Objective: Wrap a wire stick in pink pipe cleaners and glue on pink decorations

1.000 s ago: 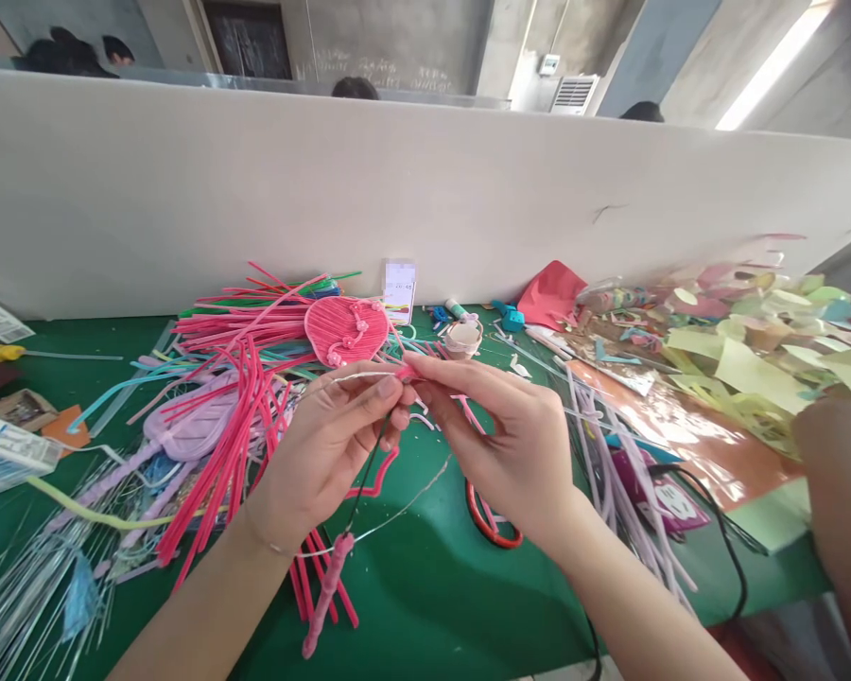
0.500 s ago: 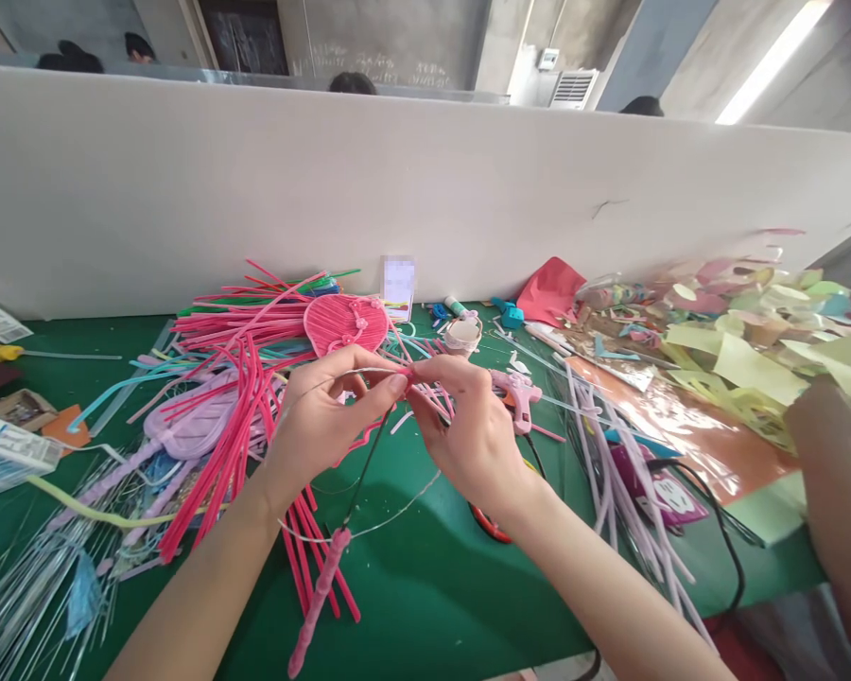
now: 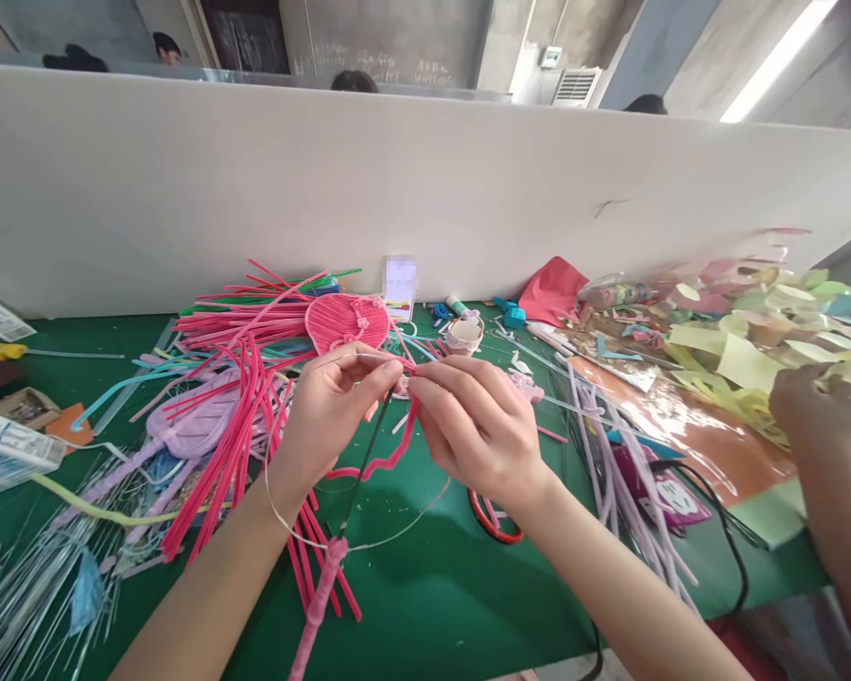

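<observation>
Pinching with left hand [image 3: 330, 407], thumb pressed to forefinger, around a pink pipe cleaner [image 3: 411, 424] and near the upper end of a dark wire [image 3: 369, 449]; pinching with right hand [image 3: 478, 416] too, fingers curled nearly closed on the same pipe cleaner, just beside the left fingertips. Holding it above the green counter [image 3: 432, 615], with a loose wavy length trailing down from the right hand. Leading down along the dark wire to a tilted pink-wrapped stick [image 3: 321, 596], with a thin pale wire [image 3: 425, 514] curving loosely near its top. Lying behind the hands, a rounded pink panel [image 3: 347, 323], near an upright phone [image 3: 400, 281]. Spread to the left, red pipe cleaners [image 3: 245, 416] beside a lilac panel [image 3: 191, 421]. Visible farther right, lilac pipe cleaners [image 3: 599, 463] and another person's hand [image 3: 819, 407] by yellow paper scraps [image 3: 748, 369].
</observation>
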### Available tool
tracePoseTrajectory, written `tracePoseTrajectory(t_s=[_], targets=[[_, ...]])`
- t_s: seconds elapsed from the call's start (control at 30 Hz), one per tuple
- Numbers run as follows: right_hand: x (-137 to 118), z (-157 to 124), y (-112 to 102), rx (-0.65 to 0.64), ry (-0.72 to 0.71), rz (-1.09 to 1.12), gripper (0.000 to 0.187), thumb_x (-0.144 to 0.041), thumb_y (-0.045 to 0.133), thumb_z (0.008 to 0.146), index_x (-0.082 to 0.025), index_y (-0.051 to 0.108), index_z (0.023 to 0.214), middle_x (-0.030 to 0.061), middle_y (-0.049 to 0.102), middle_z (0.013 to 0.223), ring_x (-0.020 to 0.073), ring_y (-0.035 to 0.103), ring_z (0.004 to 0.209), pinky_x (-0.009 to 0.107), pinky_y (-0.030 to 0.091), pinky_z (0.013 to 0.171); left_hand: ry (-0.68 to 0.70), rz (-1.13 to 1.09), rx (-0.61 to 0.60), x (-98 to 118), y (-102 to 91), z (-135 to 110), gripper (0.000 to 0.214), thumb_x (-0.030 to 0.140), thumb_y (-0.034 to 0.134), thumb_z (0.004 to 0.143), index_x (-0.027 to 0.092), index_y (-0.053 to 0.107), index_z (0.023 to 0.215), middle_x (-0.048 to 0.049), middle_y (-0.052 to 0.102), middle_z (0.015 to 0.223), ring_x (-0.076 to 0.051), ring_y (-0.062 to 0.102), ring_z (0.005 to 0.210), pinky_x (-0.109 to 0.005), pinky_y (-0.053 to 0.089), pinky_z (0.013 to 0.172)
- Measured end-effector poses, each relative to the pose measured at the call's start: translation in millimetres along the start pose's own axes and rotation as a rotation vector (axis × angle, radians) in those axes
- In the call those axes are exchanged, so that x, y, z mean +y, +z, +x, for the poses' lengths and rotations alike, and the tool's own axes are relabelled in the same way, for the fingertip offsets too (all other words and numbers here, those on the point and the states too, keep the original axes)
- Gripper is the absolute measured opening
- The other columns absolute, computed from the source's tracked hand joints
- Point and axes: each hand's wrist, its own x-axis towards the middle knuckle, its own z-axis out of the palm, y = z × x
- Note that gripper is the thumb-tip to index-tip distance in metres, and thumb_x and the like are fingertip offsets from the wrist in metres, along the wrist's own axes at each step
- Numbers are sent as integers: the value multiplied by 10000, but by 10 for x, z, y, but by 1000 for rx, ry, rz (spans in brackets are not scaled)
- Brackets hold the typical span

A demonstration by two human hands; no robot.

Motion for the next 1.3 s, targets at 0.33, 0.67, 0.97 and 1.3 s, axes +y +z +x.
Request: tracePoseTrajectory(t_s=[0.33,0.67,0.97,1.3], targets=[[-59,-37,35,-83,-54,-142,183,-43,583,873,-214,649,877,46,675,799,162,570,732,289,449,625,-15,21,-3,-41,40,-18,141,303,736,810,184,697,743,19,666,717,-94,548,575,-203,445,530],[140,-49,-90,-278,-108,135,145,-127,522,940,-165,635,1022,109,715,1014,246,593,1011,376,503,801,-87,35,27,-59,-14,33,204,339,732,803,164,676,716,11,621,653,-106,535,567,-220,423,521],[24,80,-142,-344,76,493,271,-21,372,938,-179,581,1008,90,688,902,191,578,778,355,527,720,-26,61,-18,-80,68,-4,219,378,738,806,169,681,771,-11,662,735,-123,580,635,-226,470,570],[515,523,-208,-635,521,835,309,-245,448,991,-190,693,811,-3,704,689,103,622,595,247,495,564,-103,98,-112,-66,107,-42,226,392,767,764,186,691,711,-5,608,656,-128,553,572,-244,438,509]])
